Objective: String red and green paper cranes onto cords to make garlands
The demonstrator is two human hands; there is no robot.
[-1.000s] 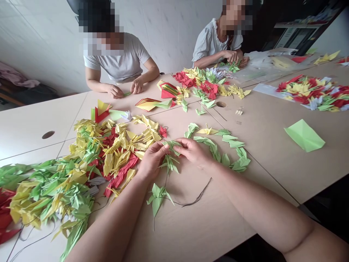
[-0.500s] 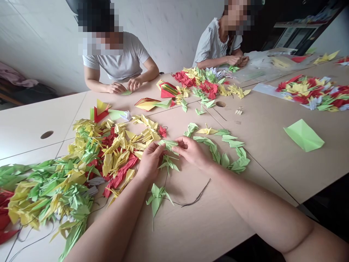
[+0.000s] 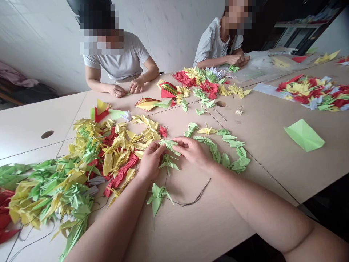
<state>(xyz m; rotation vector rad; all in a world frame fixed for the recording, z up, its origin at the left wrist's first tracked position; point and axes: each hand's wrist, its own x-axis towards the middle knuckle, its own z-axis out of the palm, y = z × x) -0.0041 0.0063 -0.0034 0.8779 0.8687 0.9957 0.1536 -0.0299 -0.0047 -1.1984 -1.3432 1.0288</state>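
Between my hands is a bunch of green paper cranes (image 3: 169, 144). My left hand (image 3: 152, 156) grips its left end, thumb on top. With thumb and fingers, my right hand (image 3: 189, 148) pinches the right end. Just below hangs another green folded paper piece (image 3: 169, 162), close to my left fingers. Nearer to me a single green paper crane (image 3: 156, 199) lies on a dark string (image 3: 196, 198). A curved strand of green cranes (image 3: 241, 154) lies beyond my right hand, with one yellow crane (image 3: 207, 130) at its far side.
A large heap of strung yellow, green and red cranes (image 3: 62, 182) covers the left. Folded paper stacks (image 3: 148, 103), a binder clip (image 3: 239, 110) and a green sheet (image 3: 304, 135) lie on the table (image 3: 207, 225). Two people (image 3: 122, 58) work across it.
My hands have barely moved and still hold the green cranes. Across the table, the left person's hands have shifted slightly around a small green paper.
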